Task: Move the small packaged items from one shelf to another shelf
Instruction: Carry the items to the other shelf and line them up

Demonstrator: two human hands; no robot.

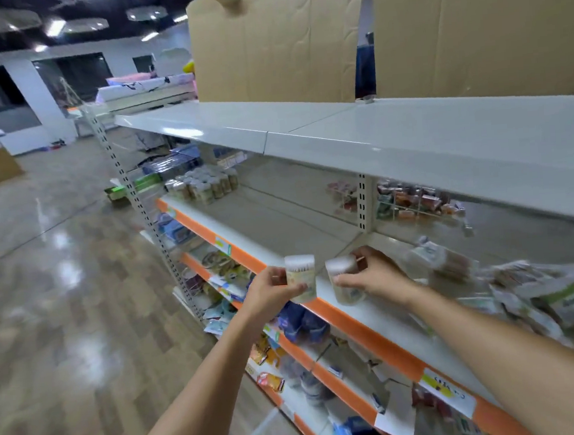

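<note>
My left hand (271,289) grips a small cylindrical container (301,278) with a white top and a pale printed label, held upright in front of the orange-edged shelf (327,312). My right hand (374,274) grips a second, similar container (343,279), tilted slightly, just above that shelf's front edge. A cluster of several like containers (204,184) stands at the far left end of the same shelf. Blur hides the label print.
Green and white bags (556,302) lie piled on the shelf at right. A bare white top shelf (392,133) runs above, with cardboard panels (275,43) behind it. Lower shelves hold mixed packets (300,322). Glossy floor (61,286) spreads to the left.
</note>
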